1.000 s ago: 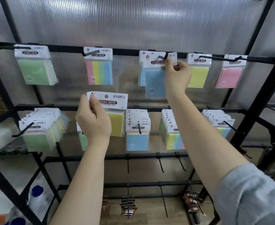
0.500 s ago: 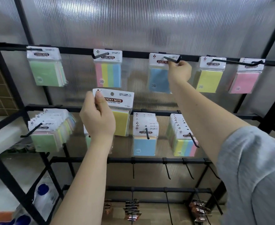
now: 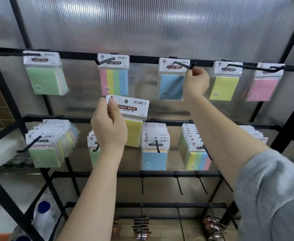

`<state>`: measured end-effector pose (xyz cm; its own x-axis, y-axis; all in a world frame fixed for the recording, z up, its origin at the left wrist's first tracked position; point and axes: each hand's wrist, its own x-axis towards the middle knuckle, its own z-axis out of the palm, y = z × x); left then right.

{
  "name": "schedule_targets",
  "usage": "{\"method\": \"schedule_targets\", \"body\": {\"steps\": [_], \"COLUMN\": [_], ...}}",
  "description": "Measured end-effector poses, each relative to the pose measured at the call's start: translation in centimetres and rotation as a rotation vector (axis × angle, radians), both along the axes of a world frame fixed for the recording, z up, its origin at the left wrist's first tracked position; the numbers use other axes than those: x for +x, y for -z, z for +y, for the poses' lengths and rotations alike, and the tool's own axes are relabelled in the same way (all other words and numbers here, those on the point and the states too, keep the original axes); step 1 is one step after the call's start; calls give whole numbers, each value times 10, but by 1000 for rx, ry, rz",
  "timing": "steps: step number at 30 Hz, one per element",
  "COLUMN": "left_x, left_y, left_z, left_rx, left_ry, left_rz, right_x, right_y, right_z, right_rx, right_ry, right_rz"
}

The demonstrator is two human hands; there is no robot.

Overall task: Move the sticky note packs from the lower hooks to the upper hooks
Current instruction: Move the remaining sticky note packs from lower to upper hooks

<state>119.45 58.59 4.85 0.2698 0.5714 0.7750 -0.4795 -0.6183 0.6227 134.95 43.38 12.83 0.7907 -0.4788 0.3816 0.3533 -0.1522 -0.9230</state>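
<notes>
With the right hand (image 3: 195,80) curled empty beside the hung blue pack (image 3: 171,86), the left hand (image 3: 109,129) pinches the yellow pack (image 3: 134,129), whose header hole likely needs aligning with an upper hook (image 3: 236,66) next.

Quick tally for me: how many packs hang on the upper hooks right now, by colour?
Green: 1
Striped multicolour: 1
Blue: 1
Yellow: 1
Pink: 1
Total: 5 hanging. The yellow pack in the left hand is not hung yet.

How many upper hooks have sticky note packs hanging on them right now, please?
5: green pack far left, striped pack, blue pack beside the right hand, yellow pack, pink pack far right. More packs may hang hidden behind each.
</notes>
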Motion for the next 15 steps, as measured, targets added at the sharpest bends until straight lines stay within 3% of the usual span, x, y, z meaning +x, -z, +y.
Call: {"method": "schedule_targets", "body": {"steps": [6, 15], "left_x": [12, 30], "left_y": [-4, -6], "left_z": [-8, -64], "left_rx": [39, 175], "left_ry": [37, 82], "left_rz": [-2, -7], "right_x": [-36, -65], "right_y": [49, 95], "right_z": [-39, -124], "right_rx": [-93, -245], "right_ry": [47, 41], "right_rz": [-7, 201]}}
